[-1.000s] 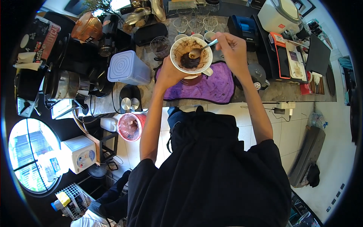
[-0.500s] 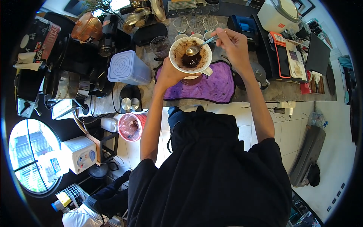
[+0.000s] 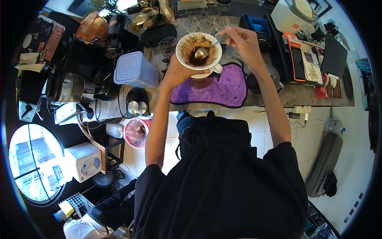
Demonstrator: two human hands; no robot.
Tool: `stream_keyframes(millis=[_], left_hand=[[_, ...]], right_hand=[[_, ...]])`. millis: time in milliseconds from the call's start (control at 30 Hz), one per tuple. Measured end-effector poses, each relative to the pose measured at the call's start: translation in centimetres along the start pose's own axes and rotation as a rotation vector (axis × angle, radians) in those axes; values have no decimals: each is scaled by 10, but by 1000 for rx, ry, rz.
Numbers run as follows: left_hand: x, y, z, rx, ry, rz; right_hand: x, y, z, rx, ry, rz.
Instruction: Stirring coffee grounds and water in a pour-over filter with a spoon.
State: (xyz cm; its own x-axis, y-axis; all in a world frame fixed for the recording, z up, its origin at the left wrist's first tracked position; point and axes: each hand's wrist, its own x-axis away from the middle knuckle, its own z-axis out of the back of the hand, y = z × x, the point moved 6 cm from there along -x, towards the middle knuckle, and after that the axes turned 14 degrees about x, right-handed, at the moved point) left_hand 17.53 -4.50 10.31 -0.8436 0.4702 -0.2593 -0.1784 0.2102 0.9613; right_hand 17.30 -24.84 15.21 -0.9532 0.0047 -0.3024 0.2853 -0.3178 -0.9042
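Counter (image 3: pixel 296 96) first: purple cloth (image 3: pixel 230 89) on it. White cone-shaped cup (image 3: pixel 218 59) is above the cloth's far edge, shifted slightly away from the body since half a second ago; more of the brown-tinted vessel (image 3: pixel 201 83) shows below. Left hand (image 3: pixel 181 73) is clamped round the cup's side. Right hand (image 3: pixel 244 44) pinches the spoon (image 3: pixel 203 52) by its handle. Bowl now overlaps the dark wet residue (image 3: pixel 197 61) more, so spoon work likely continues; contact can't be told.
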Motion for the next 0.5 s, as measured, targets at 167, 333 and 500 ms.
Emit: stream_keyframes(millis=[167, 333, 500], left_hand=[[-3, 3, -2, 1, -20, 43], [-1, 6, -4, -23, 1, 55], [0, 11, -5, -21, 4, 19]], right_hand=[[-4, 2, -8, 172, -27, 13], [-3, -1, -8, 93, -72, -37], [-6, -21, 3, 14, -27, 13]])
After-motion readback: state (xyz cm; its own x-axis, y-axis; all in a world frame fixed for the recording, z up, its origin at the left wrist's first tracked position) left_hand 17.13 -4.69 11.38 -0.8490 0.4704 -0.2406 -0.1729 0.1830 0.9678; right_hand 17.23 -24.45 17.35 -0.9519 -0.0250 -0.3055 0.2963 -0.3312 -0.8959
